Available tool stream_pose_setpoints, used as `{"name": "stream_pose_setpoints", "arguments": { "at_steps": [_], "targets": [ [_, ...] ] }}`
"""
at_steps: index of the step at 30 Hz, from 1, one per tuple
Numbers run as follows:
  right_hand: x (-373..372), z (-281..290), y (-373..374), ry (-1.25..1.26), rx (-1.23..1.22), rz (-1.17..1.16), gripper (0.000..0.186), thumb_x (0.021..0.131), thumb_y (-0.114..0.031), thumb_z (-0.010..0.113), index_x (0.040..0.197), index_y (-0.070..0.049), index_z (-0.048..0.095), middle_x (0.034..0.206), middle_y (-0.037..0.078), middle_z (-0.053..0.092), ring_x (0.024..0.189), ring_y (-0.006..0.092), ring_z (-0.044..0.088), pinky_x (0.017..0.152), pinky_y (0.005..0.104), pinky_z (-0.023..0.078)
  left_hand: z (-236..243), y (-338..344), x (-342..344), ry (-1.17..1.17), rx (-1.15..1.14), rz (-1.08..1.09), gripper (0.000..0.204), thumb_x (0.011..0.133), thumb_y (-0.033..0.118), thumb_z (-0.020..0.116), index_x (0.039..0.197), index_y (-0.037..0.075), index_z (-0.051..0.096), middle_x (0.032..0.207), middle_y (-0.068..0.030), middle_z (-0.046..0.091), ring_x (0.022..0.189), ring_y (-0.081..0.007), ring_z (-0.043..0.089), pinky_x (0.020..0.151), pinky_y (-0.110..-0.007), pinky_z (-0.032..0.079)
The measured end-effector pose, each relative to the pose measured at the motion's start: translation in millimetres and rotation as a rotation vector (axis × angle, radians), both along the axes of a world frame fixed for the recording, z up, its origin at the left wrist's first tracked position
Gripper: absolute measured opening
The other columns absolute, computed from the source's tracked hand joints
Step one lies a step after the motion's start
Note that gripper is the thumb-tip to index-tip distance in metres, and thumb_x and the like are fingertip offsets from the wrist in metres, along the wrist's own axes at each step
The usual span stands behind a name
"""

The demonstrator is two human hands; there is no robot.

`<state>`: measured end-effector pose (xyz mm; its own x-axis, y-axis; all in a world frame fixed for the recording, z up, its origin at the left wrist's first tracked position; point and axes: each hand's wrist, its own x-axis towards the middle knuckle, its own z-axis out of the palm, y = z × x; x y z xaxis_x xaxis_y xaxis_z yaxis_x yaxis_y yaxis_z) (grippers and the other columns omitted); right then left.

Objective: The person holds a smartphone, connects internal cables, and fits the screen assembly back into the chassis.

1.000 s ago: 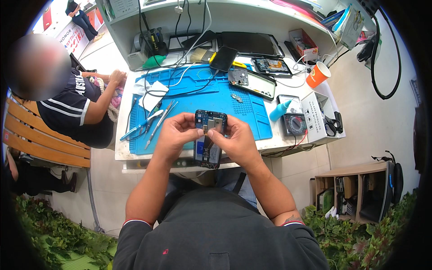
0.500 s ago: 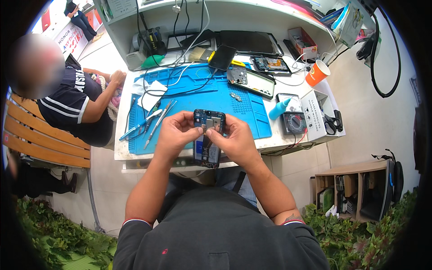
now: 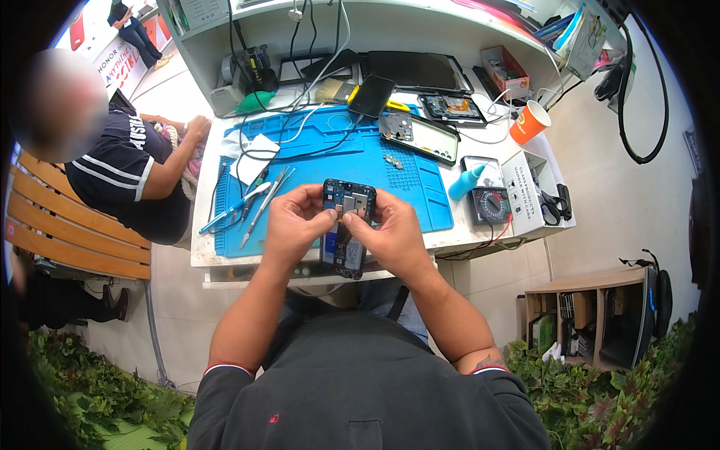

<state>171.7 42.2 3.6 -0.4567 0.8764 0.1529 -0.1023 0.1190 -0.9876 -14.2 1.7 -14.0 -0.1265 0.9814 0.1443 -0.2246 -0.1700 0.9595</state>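
Both my hands hold an opened phone [image 3: 346, 234] with its back cover off, circuit board showing, above the near edge of the blue work mat [image 3: 330, 161]. My left hand [image 3: 294, 223] grips its left side, thumb and fingertip pressed near the top of the board. My right hand [image 3: 391, 234] grips the right side, fingertips meeting the left ones at the upper middle of the phone. Tweezers and a blue-handled screwdriver [image 3: 241, 206] lie on the mat just left of my left hand.
Another person in a dark shirt [image 3: 127, 172] sits on a wooden bench [image 3: 60, 232] at the table's left end. On the table: a second opened phone [image 3: 420, 135], a black phone [image 3: 373, 95], an orange cup [image 3: 529, 122], a multimeter [image 3: 491, 204], a blue bottle [image 3: 465, 182], cables.
My hands and the phone have hardly moved; my fingertips have shifted slightly on the top of the board.
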Motion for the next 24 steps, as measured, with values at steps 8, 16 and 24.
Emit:
{"name": "stream_pose_setpoints", "arguments": {
  "at_steps": [8, 16, 24],
  "targets": [
    [-0.6, -4.1, 1.6, -0.029, 0.026, -0.012, 0.015, 0.093, -0.006, 0.072, 0.103, 0.003, 0.069, 0.088, 0.002, 0.071, 0.082, 0.0048, 0.062, 0.072, 0.0251, 0.052, 0.1, 0.8, -0.2, 0.03, -0.036, 0.006, 0.034, 0.09, -0.005, 0.07, 0.123, -0.01, 0.067, 0.105, -0.0104, 0.075, 0.092, -0.0116, 0.07, 0.083, -0.026, 0.057],
    [0.2, -11.8, 15.5, 0.121, -0.156, 0.064, 0.021, 0.094, -0.007, 0.074, 0.113, 0.001, 0.071, 0.096, 0.001, 0.072, 0.083, 0.0053, 0.064, 0.075, 0.0243, 0.053, -1.2, -0.2, -15.1, -0.049, -0.157, -0.103, 0.046, 0.087, 0.0, 0.076, 0.131, -0.009, 0.064, 0.112, -0.0118, 0.073, 0.096, -0.0131, 0.07, 0.086, -0.028, 0.056],
    [-2.9, 3.9, 8.6, -0.195, 0.095, -0.086, 0.063, 0.084, -0.016, 0.082, 0.139, -0.001, 0.055, 0.116, 0.018, 0.069, 0.091, 0.0188, 0.069, 0.085, 0.0299, 0.055, -13.1, -6.4, -6.4, -0.046, -0.174, -0.022, 0.044, 0.088, -0.003, 0.076, 0.13, -0.009, 0.062, 0.113, -0.0126, 0.074, 0.098, -0.0141, 0.071, 0.089, -0.029, 0.058]
  ]
}}
